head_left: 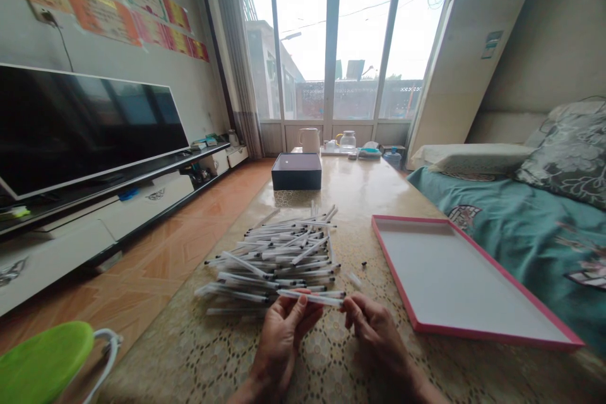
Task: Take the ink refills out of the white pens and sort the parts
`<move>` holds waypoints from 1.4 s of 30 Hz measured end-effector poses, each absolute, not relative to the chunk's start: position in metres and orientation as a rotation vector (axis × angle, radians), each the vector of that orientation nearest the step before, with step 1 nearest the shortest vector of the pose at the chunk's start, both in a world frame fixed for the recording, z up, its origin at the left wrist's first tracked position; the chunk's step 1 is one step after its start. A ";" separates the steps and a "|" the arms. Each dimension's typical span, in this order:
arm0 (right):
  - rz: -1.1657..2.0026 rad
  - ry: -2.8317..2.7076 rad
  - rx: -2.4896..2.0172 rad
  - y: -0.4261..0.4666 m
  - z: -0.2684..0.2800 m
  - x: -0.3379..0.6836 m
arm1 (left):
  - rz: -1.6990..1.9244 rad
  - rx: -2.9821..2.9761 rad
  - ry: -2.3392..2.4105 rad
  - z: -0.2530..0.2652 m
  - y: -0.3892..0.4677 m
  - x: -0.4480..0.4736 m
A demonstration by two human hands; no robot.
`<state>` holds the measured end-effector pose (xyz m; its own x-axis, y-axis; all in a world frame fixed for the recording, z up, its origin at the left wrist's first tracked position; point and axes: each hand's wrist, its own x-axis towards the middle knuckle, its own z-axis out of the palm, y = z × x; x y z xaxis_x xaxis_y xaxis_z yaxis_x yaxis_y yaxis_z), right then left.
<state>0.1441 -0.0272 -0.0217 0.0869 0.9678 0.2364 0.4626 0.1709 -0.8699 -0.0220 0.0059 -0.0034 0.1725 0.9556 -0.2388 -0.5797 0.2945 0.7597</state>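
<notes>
My left hand (pixel 288 322) is closed around two slim white pens (pixel 310 298), held level with their ends pointing right. My right hand (pixel 372 322) is pinched at the right end of the lower pen; any small part between those fingertips is hidden. Just beyond both hands lies a loose pile of white pens (pixel 284 249) with black ends, most of them lying crosswise. To the right of the pile are a small black piece (pixel 364 263) and a short clear cap-like piece (pixel 355 279) on the tabletop.
A shallow pink-rimmed box lid (pixel 411 322) lies at the right of the patterned table (pixel 326 372). Farther back stand a dark box (pixel 297 180), a pale kettle (pixel 309 139) and a glass pot (pixel 348 140). A green stool (pixel 47 363) is at lower left.
</notes>
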 end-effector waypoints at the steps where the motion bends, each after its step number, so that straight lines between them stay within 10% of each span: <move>1: 0.681 -1.528 -1.445 -0.027 -0.023 0.144 | 1.176 0.581 0.794 -0.004 0.006 -0.022; 42: 0.589 -1.589 -1.426 -0.028 -0.022 0.144 | 1.151 0.601 0.785 -0.010 0.008 -0.024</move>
